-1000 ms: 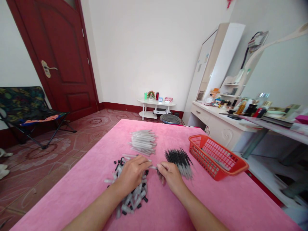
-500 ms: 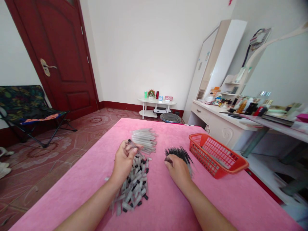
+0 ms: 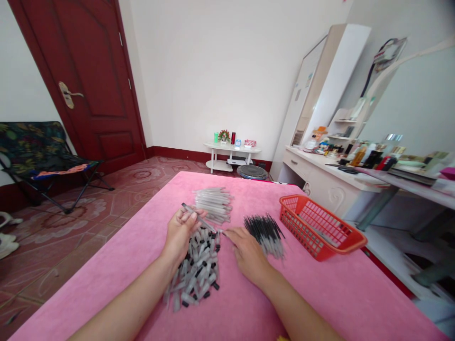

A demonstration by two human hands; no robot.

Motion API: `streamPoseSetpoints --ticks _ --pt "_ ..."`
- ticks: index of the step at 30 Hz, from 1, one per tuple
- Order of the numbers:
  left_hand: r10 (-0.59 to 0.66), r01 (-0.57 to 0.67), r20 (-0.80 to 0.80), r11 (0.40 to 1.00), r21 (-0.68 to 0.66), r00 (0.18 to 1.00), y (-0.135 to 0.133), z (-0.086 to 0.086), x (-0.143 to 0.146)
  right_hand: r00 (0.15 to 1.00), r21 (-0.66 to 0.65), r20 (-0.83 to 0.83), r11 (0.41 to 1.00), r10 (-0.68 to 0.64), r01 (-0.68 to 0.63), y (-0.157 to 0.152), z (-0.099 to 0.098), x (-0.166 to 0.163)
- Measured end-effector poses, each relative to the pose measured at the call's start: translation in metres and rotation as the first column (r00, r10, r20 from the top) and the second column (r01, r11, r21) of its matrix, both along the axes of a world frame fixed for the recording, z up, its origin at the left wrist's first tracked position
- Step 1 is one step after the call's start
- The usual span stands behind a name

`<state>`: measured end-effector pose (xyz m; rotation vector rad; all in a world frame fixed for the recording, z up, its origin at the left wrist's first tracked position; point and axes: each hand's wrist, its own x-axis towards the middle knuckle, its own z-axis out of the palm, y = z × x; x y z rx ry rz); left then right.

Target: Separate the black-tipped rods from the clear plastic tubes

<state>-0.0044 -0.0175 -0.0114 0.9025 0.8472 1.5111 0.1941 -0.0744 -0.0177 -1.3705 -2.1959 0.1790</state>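
Note:
My left hand [image 3: 178, 230] pinches a slim translucent pen barrel [image 3: 202, 221] with a dark upper end, tilted down to the right. My right hand [image 3: 246, 248] is at the barrel's lower end, its fingers closed together; a small pale bit shows at the fingertips, too blurred to name. Beneath and beside my left hand lies a heap of clear pen caps [image 3: 199, 270] with black ends. Just beyond it is a pile of translucent barrels [image 3: 213, 203]. Black pen refills [image 3: 265, 232] with pale ends lie in a bunch to the right of my right hand.
An orange-red plastic basket [image 3: 322, 227] with a few pale sticks inside stands at the right of the pink-covered table [image 3: 241, 303]. Past the table's right side is a white dresser [image 3: 316, 177] with bottles. A folding chair [image 3: 50, 156] stands on the left.
My right hand has moved left, from the black refills to the lower end of the barrel. The barrel in my left hand now shows more of its length.

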Motion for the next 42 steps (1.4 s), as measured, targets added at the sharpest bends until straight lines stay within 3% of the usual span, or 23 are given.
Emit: streamPoseSetpoints --ticks 3,9,21,25,30,32,42 --pt "-0.014 0.014 0.030 1.000 -0.023 0.999 0.001 -0.003 0.000 0.998 0.040 -0.008 0.997 0.063 -0.063 0.008 -0.006 -0.011" --pt "-0.033 0.035 0.058 0.999 -0.029 0.998 0.000 -0.002 0.003 0.998 0.052 -0.058 0.998 0.023 -0.020 0.027 -0.021 -0.015" --pt "-0.046 0.047 0.077 0.999 -0.015 0.996 0.001 -0.008 0.003 0.963 0.029 -0.213 0.984 -0.164 0.174 0.032 -0.027 -0.015" --pt "-0.012 0.015 0.082 0.999 -0.039 0.997 0.000 -0.005 0.003 0.893 -0.024 -0.427 0.989 -0.145 0.149 0.027 -0.025 -0.014" --pt "0.006 -0.001 0.099 0.999 -0.051 0.995 -0.003 -0.002 0.005 0.692 -0.242 -0.699 0.970 -0.183 0.012 0.022 -0.025 -0.017" --pt "0.010 -0.004 0.107 0.999 -0.047 0.994 -0.002 -0.003 0.005 0.655 -0.284 -0.728 0.959 -0.201 -0.021 0.021 -0.026 -0.016" --pt "-0.031 0.031 0.094 0.999 -0.008 0.995 -0.007 -0.006 0.011 0.798 -0.140 -0.591 0.989 -0.120 0.045 0.012 -0.015 -0.018"
